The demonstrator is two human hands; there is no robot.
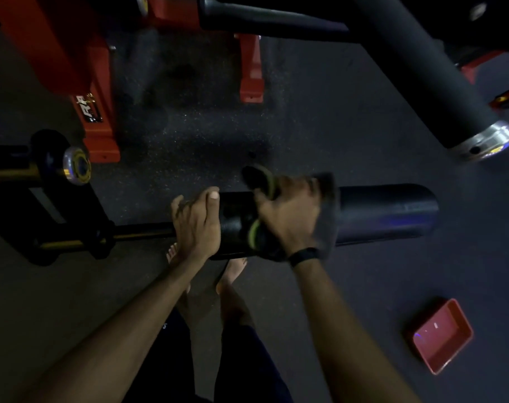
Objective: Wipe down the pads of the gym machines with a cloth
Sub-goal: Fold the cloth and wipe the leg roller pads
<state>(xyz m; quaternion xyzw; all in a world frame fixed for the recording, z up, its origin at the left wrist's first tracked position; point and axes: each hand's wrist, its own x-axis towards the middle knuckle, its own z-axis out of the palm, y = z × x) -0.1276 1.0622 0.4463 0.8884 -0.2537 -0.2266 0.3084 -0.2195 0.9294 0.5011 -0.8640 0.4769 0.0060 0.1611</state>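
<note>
A black roller pad (387, 213) lies horizontally across the middle of the view on a dark bar (143, 231). My left hand (195, 225) grips the pad's left end, thumb on top. My right hand (288, 216) holds a dark cloth with a yellow-green edge (262, 181) wrapped over the pad's middle; the cloth and hand are blurred. A black band is on my right wrist.
A second long black roller pad (422, 74) with a silver end cap crosses the upper right. Red machine frame legs (96, 112) stand at upper left. A red tray (439, 335) sits on the dark rubber floor at lower right. My bare feet (233, 271) are below the pad.
</note>
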